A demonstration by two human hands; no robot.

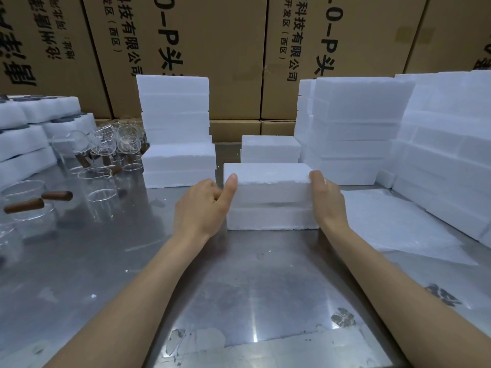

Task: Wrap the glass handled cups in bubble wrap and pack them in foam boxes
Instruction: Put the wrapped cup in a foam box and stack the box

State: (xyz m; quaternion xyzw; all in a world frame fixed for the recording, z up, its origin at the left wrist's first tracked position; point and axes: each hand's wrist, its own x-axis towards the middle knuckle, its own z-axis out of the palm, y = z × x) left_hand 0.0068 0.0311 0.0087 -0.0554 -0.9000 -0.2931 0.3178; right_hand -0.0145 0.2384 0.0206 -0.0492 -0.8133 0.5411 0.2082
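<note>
A white foam box [271,217] stands on the steel table in front of me, its foam lid [268,181] sitting on top with a thin gap showing under the lid's front edge. My left hand [204,205] grips the lid's left end, thumb up along its corner. My right hand [325,200] grips the right end. Several glass cups with wooden handles [98,192] stand at the left of the table. Sheets of bubble wrap [393,221] lie flat to the right of the box.
Stacks of foam boxes stand behind at centre left [175,128], centre [271,150] and right [353,128], with a larger pile at far right [451,155]. More foam pieces [32,128] are stacked at far left. Cardboard cartons [212,49] wall off the back.
</note>
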